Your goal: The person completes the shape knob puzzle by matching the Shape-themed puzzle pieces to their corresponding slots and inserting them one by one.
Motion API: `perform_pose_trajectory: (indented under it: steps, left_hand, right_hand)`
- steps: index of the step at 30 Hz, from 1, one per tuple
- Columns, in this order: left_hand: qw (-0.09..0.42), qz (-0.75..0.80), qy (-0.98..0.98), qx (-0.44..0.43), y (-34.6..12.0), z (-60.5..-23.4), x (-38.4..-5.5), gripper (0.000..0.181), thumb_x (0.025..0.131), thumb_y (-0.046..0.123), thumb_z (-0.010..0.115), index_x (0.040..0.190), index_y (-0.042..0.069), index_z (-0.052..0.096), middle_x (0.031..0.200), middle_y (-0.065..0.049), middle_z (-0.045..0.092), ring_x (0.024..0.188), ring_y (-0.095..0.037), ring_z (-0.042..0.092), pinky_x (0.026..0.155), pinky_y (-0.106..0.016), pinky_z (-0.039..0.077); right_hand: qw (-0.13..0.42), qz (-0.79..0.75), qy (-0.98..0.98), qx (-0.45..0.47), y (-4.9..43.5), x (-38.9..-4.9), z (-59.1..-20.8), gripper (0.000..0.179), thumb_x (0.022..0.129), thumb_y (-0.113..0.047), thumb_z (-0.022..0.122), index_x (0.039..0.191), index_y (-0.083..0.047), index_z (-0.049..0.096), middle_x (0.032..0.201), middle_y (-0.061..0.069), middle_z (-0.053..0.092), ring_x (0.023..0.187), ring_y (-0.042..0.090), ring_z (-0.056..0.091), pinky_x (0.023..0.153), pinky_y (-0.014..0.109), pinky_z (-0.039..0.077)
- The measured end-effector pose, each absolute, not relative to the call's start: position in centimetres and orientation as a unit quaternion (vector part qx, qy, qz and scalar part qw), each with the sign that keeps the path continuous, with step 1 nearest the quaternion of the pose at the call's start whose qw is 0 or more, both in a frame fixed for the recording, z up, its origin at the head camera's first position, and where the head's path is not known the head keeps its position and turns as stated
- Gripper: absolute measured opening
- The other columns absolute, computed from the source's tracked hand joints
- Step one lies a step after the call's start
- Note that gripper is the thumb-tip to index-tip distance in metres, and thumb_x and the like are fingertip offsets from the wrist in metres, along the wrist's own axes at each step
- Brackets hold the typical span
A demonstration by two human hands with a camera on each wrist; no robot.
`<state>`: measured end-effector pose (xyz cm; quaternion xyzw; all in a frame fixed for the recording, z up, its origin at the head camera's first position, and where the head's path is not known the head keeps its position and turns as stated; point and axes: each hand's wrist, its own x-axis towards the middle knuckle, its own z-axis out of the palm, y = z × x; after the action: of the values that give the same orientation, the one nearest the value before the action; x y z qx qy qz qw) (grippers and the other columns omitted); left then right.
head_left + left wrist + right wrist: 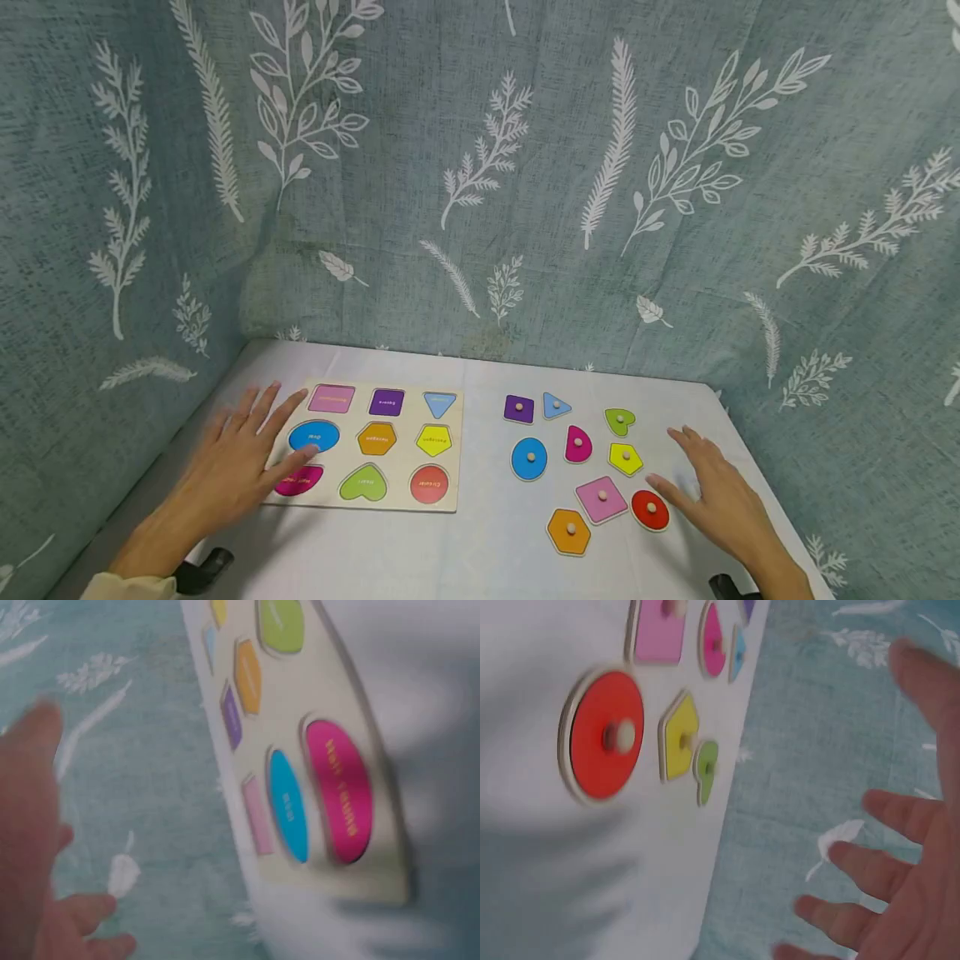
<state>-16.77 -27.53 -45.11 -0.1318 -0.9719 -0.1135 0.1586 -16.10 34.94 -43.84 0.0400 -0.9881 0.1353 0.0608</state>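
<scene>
A white table point(487, 550) bears a thin, pale board point(400, 460) at left, its coloured hollows point(429, 484) unfilled; fitting seems not yet begun. The left hand point(236, 462) hovers over the board's edge, the right hand point(716, 498) beside nine flat pieces point(600, 507), both hands' fingers loose, holding nothing. Lifting one would call for pinching its rounded knob point(624, 737).

My head view facing forward and down across the tabletop point(483, 483), my left wrist view slanting close over the board point(401, 461), my right close by the red circle point(592, 720), both shared with the head view
</scene>
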Motion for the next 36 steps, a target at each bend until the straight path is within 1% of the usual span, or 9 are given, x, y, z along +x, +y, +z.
perform_pose_trajectory:
  steps: [3, 5, 7, 10, 17, 21, 25, 32, 36]
  left_hand:
    - [0.138, -0.19, -0.967, -0.102, -27.4, -45.1, -16.9, 0.076, 0.099, 0.05, 0.062, 0.155, 0.005, 0.039, 0.153, -0.029, 0.04, 0.14, -0.052, 0.035, 0.112, -0.07, 0.023]
    - [0.133, -0.216, -0.963, -0.088, -27.3, -45.3, -16.9, 0.068, 0.099, 0.045, 0.065, 0.145, -0.002, 0.047, 0.143, -0.031, 0.049, 0.128, -0.052, 0.047, 0.104, -0.07, 0.035]
    - [0.122, -0.228, -0.963, -0.076, -27.3, -45.6, -16.8, 0.064, 0.098, 0.042, 0.067, 0.14, -0.004, 0.051, 0.138, -0.03, 0.053, 0.122, -0.051, 0.052, 0.099, -0.069, 0.04]
    - [0.105, -0.237, -0.964, -0.062, -27.4, -46.2, -16.5, 0.064, 0.096, 0.041, 0.07, 0.137, -0.005, 0.053, 0.135, -0.031, 0.055, 0.12, -0.051, 0.053, 0.096, -0.069, 0.044]
    - [0.064, -0.263, -0.962, -0.03, -28.2, -47.3, -16.5, 0.079, 0.089, 0.051, 0.075, 0.137, -0.006, 0.051, 0.129, -0.031, 0.058, 0.101, -0.041, 0.06, 0.084, -0.061, 0.053]
    - [0.066, -0.27, -0.96, -0.034, -28.4, -48.0, -16.9, 0.082, 0.084, 0.05, 0.082, 0.137, -0.005, 0.052, 0.126, -0.029, 0.06, 0.098, -0.036, 0.061, 0.079, -0.055, 0.055]
    - [0.067, -0.276, -0.958, -0.044, -28.5, -48.7, -17.1, 0.083, 0.08, 0.045, 0.087, 0.136, -0.005, 0.053, 0.124, -0.027, 0.061, 0.098, -0.034, 0.059, 0.078, -0.051, 0.052]
    - [0.06, -0.261, -0.962, -0.055, -28.9, -50.0, -17.4, 0.087, 0.075, 0.043, 0.09, 0.135, -0.008, 0.052, 0.13, -0.033, 0.056, 0.115, -0.053, 0.048, 0.093, -0.069, 0.043]
    - [0.053, -0.251, -0.965, -0.056, -29.3, -50.7, -17.1, 0.094, 0.072, 0.044, 0.092, 0.137, -0.009, 0.05, 0.132, -0.037, 0.053, 0.117, -0.055, 0.046, 0.094, -0.071, 0.04]
  right_hand:
    - [0.041, 0.155, -0.987, 0.022, 34.3, -16.0, -43.9, 0.087, 0.091, -0.071, 0.061, 0.15, -0.009, 0.048, 0.143, 0.025, 0.055, 0.122, 0.047, 0.057, 0.091, 0.066, 0.05]
    - [0.037, 0.174, -0.984, 0.019, 34.0, -16.0, -44.0, 0.08, 0.092, -0.067, 0.063, 0.145, -0.008, 0.054, 0.131, 0.022, 0.065, 0.11, 0.04, 0.065, 0.085, 0.056, 0.056]
    - [0.026, 0.195, -0.98, 0.016, 33.6, -16.1, -44.2, 0.074, 0.092, -0.064, 0.067, 0.141, -0.009, 0.059, 0.123, 0.018, 0.069, 0.103, 0.035, 0.067, 0.081, 0.05, 0.058]
    - [0.009, 0.214, -0.977, 0.012, 33.1, -16.1, -44.7, 0.066, 0.092, -0.059, 0.07, 0.137, -0.011, 0.063, 0.117, 0.01, 0.072, 0.1, 0.029, 0.067, 0.077, 0.044, 0.058]
    - [-0.008, 0.237, -0.972, 0.005, 32.1, -16.1, -45.8, 0.053, 0.092, -0.051, 0.074, 0.129, -0.013, 0.069, 0.11, 0.001, 0.072, 0.088, 0.017, 0.065, 0.072, 0.038, 0.053]
    - [0.001, 0.253, -0.967, 0.01, 31.9, -16.0, -46.1, 0.049, 0.091, -0.05, 0.075, 0.126, -0.014, 0.071, 0.108, -0.002, 0.072, 0.084, 0.012, 0.063, 0.073, 0.036, 0.051]
    - [0.006, 0.273, -0.962, 0.017, 31.9, -15.9, -46.5, 0.048, 0.092, -0.05, 0.074, 0.124, -0.014, 0.071, 0.106, -0.002, 0.073, 0.082, 0.011, 0.063, 0.074, 0.035, 0.052]
    - [-0.004, 0.283, -0.959, 0.006, 31.3, -15.9, -47.3, 0.041, 0.092, -0.042, 0.077, 0.121, -0.013, 0.073, 0.098, -0.006, 0.072, 0.077, 0.01, 0.059, 0.072, 0.031, 0.051]
    - [-0.007, 0.292, -0.956, 0.012, 31.1, -15.9, -47.8, 0.039, 0.091, -0.041, 0.078, 0.119, -0.013, 0.074, 0.092, -0.008, 0.07, 0.075, 0.01, 0.058, 0.069, 0.029, 0.05]
